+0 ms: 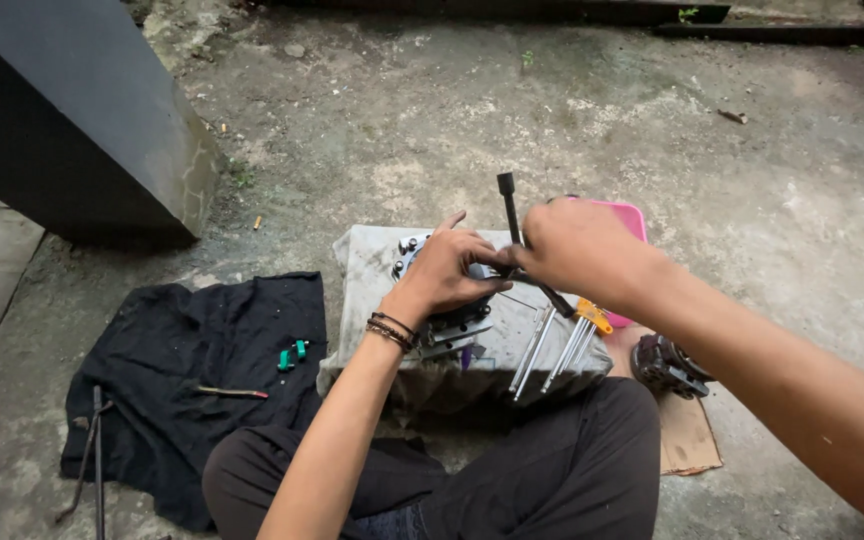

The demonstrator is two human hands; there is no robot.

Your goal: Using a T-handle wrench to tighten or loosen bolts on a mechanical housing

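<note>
Grey, rough concrete ground (512,110) fills the view, with a big dark slanted slab (72,100) at the upper left. Down on the ground, a black crumpled cloth (182,360) spreads out at the left, carrying a small green tool (292,354) and a thin red-tipped stick (232,392); long dark metal rods (95,450) lie at its left edge. In the middle sits a grey stone block (372,265) just in front of the person's dark-trousered legs (552,460). On the block rests a round dark metal machine part (442,315) with small bolts around its rim. The left hand (447,270), beaded bands on its wrist, presses over that part, fingers spread and curled onto it. The right hand (577,245) is clamped on a black T-shaped socket wrench (512,215), whose shaft stands upright beside the part; both hands meet there, nearly touching. Behind the right hand peeks a pink plastic tray (627,220). Beneath the right wrist lie silver hex keys in an orange holder (577,340) and loose silver rods (532,350). Right of the block, a dark metal engine piece (667,365) sits on brown cardboard (687,440).
</note>
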